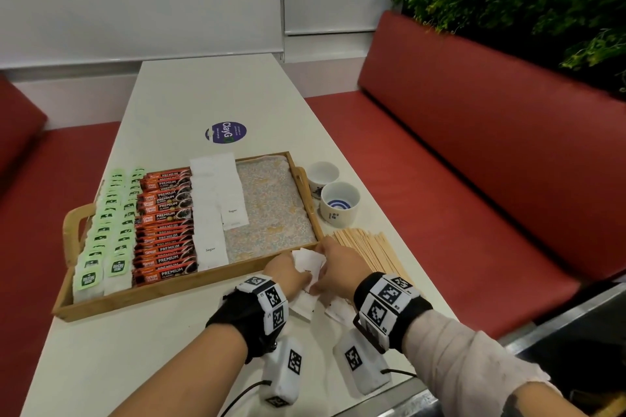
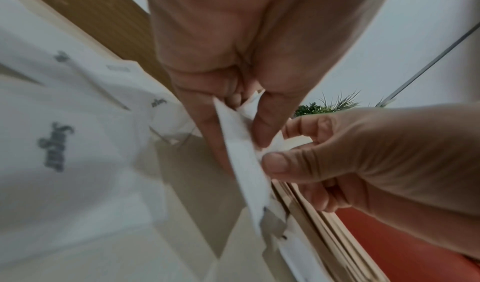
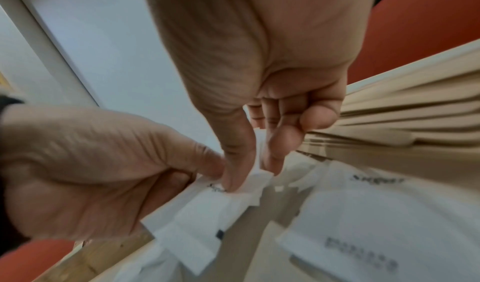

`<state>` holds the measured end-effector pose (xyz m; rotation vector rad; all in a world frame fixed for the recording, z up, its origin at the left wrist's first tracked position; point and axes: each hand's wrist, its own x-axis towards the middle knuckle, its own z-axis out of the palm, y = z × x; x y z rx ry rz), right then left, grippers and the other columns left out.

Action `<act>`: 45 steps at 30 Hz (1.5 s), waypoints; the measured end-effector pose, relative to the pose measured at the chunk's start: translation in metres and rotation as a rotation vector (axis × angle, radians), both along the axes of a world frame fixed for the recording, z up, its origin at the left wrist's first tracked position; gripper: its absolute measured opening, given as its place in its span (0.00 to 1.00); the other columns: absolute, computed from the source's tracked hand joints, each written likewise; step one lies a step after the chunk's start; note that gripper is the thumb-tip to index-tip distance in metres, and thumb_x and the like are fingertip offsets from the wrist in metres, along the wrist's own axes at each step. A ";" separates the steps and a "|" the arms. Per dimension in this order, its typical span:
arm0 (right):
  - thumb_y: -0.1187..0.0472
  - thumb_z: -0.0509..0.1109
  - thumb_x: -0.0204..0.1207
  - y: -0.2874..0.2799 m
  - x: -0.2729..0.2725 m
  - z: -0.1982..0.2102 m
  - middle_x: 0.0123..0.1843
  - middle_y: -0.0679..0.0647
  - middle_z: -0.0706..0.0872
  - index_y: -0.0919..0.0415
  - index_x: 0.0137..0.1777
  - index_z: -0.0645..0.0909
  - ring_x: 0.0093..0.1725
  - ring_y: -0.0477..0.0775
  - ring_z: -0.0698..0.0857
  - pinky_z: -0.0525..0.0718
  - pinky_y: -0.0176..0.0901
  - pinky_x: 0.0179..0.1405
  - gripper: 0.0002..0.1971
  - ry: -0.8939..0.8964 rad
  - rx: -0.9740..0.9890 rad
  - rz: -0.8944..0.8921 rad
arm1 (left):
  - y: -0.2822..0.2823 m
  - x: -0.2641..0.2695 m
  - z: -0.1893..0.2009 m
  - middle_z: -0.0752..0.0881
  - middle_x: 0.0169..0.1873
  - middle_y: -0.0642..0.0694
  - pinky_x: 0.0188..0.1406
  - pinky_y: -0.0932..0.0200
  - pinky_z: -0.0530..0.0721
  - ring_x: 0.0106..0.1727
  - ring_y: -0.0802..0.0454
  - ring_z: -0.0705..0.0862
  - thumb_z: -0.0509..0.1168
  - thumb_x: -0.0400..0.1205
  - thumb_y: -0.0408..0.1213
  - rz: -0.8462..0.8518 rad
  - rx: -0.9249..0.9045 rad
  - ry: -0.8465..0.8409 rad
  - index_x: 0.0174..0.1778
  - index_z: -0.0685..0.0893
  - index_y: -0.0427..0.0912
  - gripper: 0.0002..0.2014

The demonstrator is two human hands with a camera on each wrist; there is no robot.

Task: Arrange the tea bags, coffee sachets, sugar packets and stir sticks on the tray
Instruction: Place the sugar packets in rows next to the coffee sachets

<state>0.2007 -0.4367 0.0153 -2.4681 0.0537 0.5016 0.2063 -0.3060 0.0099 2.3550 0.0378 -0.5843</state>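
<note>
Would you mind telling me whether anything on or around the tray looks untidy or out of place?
The tray rows look neat. The untidy part is a loose, overlapping heap of sugar packets on the table in front of it, where the left hand and right hand both pinch some.

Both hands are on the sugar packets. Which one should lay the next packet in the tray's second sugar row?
Left, probably. The left hand sits nearer the tray and its unfinished sugar row. The right hand is farther out, beside the stir sticks, and can keep holding the sugar packets.

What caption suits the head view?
Both hands gather sugar packets beside a bamboo tray of tea bags and coffee sachets.
</note>
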 end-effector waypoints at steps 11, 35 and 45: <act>0.43 0.71 0.76 0.005 0.004 0.025 0.36 0.50 0.90 0.56 0.34 0.79 0.22 0.42 0.79 0.77 0.35 0.31 0.17 0.055 0.175 0.056 | 0.032 0.011 0.004 0.90 0.50 0.41 0.56 0.32 0.83 0.52 0.39 0.88 0.68 0.73 0.36 0.293 -0.625 -0.086 0.46 0.84 0.53 0.08; 0.51 0.72 0.77 0.080 0.082 0.037 0.39 0.59 0.89 0.59 0.36 0.77 0.29 0.48 0.82 0.83 0.44 0.41 0.14 -0.027 0.170 0.079 | 0.140 0.046 0.034 0.81 0.61 0.43 0.45 0.47 0.88 0.59 0.45 0.83 0.60 0.86 0.34 0.831 -0.957 -0.179 0.57 0.76 0.40 0.06; 0.50 0.70 0.79 0.112 0.129 0.028 0.38 0.56 0.83 0.60 0.35 0.77 0.36 0.54 0.80 0.79 0.44 0.43 0.16 0.090 -0.130 0.144 | 0.175 0.071 0.027 0.83 0.61 0.40 0.40 0.52 0.90 0.57 0.43 0.86 0.60 0.86 0.35 0.835 -0.962 -0.185 0.62 0.76 0.41 0.10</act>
